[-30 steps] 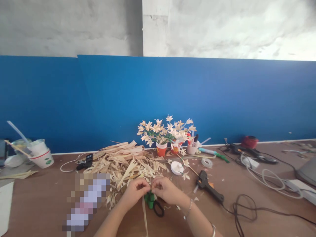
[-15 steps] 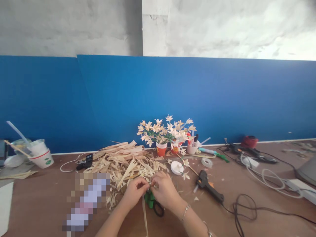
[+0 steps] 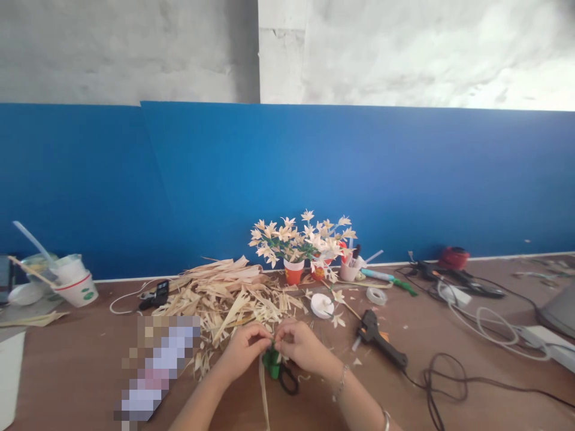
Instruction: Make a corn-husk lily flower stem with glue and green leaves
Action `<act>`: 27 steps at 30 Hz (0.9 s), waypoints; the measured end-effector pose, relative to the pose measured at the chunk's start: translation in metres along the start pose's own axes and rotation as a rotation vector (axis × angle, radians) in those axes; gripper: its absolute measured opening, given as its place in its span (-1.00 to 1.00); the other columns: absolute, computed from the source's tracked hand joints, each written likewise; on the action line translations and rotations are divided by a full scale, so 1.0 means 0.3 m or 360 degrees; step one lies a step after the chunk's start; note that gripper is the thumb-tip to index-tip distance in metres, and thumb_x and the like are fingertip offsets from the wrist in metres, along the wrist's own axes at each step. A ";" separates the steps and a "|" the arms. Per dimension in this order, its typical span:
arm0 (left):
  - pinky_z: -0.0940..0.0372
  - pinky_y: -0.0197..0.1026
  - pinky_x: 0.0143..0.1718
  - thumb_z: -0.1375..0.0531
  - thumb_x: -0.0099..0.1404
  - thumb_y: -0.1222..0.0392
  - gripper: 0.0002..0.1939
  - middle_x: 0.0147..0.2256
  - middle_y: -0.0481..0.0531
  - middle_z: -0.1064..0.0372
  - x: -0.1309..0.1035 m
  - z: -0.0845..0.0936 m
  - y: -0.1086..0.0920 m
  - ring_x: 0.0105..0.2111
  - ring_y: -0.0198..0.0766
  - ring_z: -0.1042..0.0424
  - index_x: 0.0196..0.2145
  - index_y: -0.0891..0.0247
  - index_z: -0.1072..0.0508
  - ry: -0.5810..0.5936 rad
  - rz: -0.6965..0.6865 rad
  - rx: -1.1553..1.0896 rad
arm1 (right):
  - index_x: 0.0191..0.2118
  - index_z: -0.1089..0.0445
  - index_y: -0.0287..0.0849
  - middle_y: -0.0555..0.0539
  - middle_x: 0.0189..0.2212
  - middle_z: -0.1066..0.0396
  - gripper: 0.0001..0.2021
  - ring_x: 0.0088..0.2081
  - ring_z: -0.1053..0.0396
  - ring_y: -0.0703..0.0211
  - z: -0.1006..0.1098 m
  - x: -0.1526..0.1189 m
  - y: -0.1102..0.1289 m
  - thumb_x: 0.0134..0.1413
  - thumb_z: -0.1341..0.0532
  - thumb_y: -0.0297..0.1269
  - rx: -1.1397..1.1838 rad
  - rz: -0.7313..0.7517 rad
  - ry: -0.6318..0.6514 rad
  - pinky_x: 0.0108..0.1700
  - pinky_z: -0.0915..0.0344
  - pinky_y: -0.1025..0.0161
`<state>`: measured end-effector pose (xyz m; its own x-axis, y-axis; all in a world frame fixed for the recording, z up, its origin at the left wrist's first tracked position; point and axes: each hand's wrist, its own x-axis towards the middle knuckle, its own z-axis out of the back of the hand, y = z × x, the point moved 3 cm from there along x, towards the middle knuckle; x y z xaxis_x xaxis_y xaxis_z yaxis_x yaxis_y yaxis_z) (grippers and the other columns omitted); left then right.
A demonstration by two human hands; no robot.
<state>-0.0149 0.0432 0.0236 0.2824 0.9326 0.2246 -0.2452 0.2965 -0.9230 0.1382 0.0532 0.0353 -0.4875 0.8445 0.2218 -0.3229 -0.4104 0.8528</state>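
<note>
My left hand [image 3: 244, 353] and my right hand [image 3: 302, 347] meet fingertip to fingertip at the front of a heap of pale dry husk strips [image 3: 224, 299]. Both are closed in a pinch; what lies between the fingers is too small to make out. Just below the fingertips are a green object [image 3: 272, 363] and a black scissor-like loop [image 3: 288, 380]. A long pale strip [image 3: 263, 389] hangs down beside the green object, below my left fingers.
Behind my hands stand pale flowers [image 3: 291, 236] in a red and white cup [image 3: 293, 272]. To the right lie a white round lid [image 3: 322, 305], a tape roll [image 3: 376, 296], a black glue gun [image 3: 381, 340] and cables [image 3: 462, 383]. A paper cup [image 3: 77, 288] stands far left.
My right hand has turned slightly, its fingers now more level, and its wrist has moved a little right. My left hand has barely shifted.
</note>
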 end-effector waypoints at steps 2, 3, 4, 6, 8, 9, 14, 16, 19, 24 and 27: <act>-0.21 -0.24 -0.29 -0.17 0.09 0.28 -0.93 -0.45 0.02 -0.36 0.001 -0.003 0.005 -0.39 -0.25 -0.33 -0.49 0.28 -0.46 0.0011 0.0040 -0.0077 | -0.57 -0.38 -0.22 0.02 -0.51 -0.36 -0.91 -0.39 -0.30 0.24 0.003 0.001 -0.006 -0.18 -0.18 -0.50 0.0143 -0.0048 0.0051 -0.29 -0.18 0.33; -0.21 -0.24 -0.32 -0.17 0.09 0.27 -0.94 -0.46 0.00 -0.35 0.001 -0.007 0.011 -0.41 -0.26 -0.32 -0.47 0.28 -0.45 0.0002 0.0080 -0.0145 | -0.57 -0.38 -0.22 0.02 -0.51 -0.36 -0.92 -0.41 -0.30 0.24 0.003 0.002 -0.009 -0.17 -0.18 -0.48 0.0202 -0.0071 0.0067 -0.31 -0.18 0.33; -0.22 -0.25 -0.35 -0.17 0.09 0.27 -0.95 -0.48 -0.02 -0.33 0.002 -0.011 0.019 -0.44 -0.27 -0.31 -0.46 0.28 -0.42 -0.0017 0.0122 -0.0226 | -0.57 -0.38 -0.23 0.02 -0.52 -0.36 -0.92 -0.42 -0.30 0.25 0.003 0.002 -0.010 -0.17 -0.18 -0.46 0.0250 -0.0088 0.0075 -0.33 -0.18 0.34; -0.22 -0.26 -0.40 -0.18 0.07 0.26 -0.95 -0.50 -0.07 -0.28 0.003 -0.018 0.032 -0.48 -0.30 -0.28 -0.47 0.26 -0.35 -0.0091 0.0172 -0.0383 | -0.57 -0.38 -0.23 0.01 -0.52 -0.36 -0.93 -0.42 -0.30 0.25 0.001 0.005 -0.011 -0.17 -0.19 -0.43 0.0311 -0.0093 0.0061 -0.32 -0.19 0.34; -0.22 -0.25 -0.38 -0.19 0.03 0.27 -0.89 -0.49 -0.07 -0.27 0.003 -0.019 0.033 -0.45 -0.29 -0.28 -0.51 0.24 -0.27 -0.0197 0.0132 -0.0440 | -0.57 -0.38 -0.23 0.01 -0.50 -0.37 -0.93 -0.40 -0.30 0.24 -0.005 0.007 -0.013 -0.17 -0.20 -0.42 0.0345 -0.0081 0.0034 -0.30 -0.20 0.33; -0.22 -0.24 -0.34 -0.19 0.02 0.28 -0.88 -0.47 -0.05 -0.28 0.002 -0.018 0.028 -0.42 -0.28 -0.29 -0.53 0.24 -0.26 -0.0240 0.0086 -0.0429 | -0.57 -0.38 -0.23 0.00 -0.49 -0.37 -0.93 -0.39 -0.30 0.24 -0.009 0.008 -0.015 -0.16 -0.20 -0.42 0.0356 -0.0077 0.0018 -0.29 -0.20 0.33; -0.22 -0.18 -0.22 -0.16 0.05 0.22 -0.92 -0.35 0.07 -0.29 -0.004 -0.014 -0.009 -0.26 -0.16 -0.31 -0.54 0.27 -0.37 -0.0267 -0.0094 -0.0317 | -0.58 -0.38 -0.21 0.00 -0.47 -0.37 -0.92 -0.34 -0.31 0.22 -0.015 0.014 -0.014 -0.15 -0.21 -0.43 0.0313 -0.0044 -0.0129 -0.24 -0.21 0.32; -0.22 -0.17 -0.20 -0.17 0.07 0.18 -0.87 -0.34 0.08 -0.27 -0.003 -0.017 -0.011 -0.26 -0.16 -0.31 -0.56 0.27 -0.39 -0.0319 -0.0107 -0.0250 | -0.58 -0.38 -0.21 -0.02 -0.47 -0.37 -0.90 -0.33 -0.32 0.21 -0.014 0.014 -0.007 -0.12 -0.21 -0.41 0.0262 -0.0012 -0.0194 -0.21 -0.22 0.29; -0.23 -0.18 -0.23 -0.19 0.08 0.13 -0.82 -0.37 0.07 -0.26 0.002 -0.026 0.002 -0.28 -0.16 -0.31 -0.58 0.27 -0.38 -0.0446 -0.0098 -0.0174 | -0.57 -0.37 -0.19 -0.04 -0.45 -0.37 -0.88 -0.31 -0.32 0.18 -0.015 0.011 0.008 -0.08 -0.21 -0.37 0.0159 0.0036 -0.0303 -0.18 -0.22 0.26; -0.24 -0.17 -0.22 -0.19 0.09 0.08 -0.77 -0.35 0.09 -0.30 0.002 -0.040 0.029 -0.26 -0.14 -0.32 -0.59 0.27 -0.39 -0.0564 -0.0056 -0.0121 | -0.54 -0.38 -0.18 -0.07 -0.40 -0.38 -0.89 -0.26 -0.30 0.17 -0.030 0.001 0.018 -0.06 -0.19 -0.44 -0.0109 0.0158 -0.0430 -0.15 -0.19 0.23; -0.23 -0.17 -0.20 -0.19 0.08 0.08 -0.78 -0.37 0.07 -0.30 -0.001 -0.039 0.043 -0.27 -0.15 -0.32 -0.60 0.27 -0.38 -0.0551 -0.0031 -0.0159 | -0.54 -0.38 -0.17 -0.05 -0.38 -0.38 -0.89 -0.25 -0.28 0.14 -0.035 -0.003 0.020 -0.10 -0.20 -0.48 -0.0324 0.0157 -0.0406 -0.13 -0.15 0.19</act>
<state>-0.0071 0.0444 0.0080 -0.0489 0.9465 0.3190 -0.1465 0.3092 -0.9397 0.1282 0.0465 0.0352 -0.3139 0.8457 0.4315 -0.4523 -0.5328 0.7153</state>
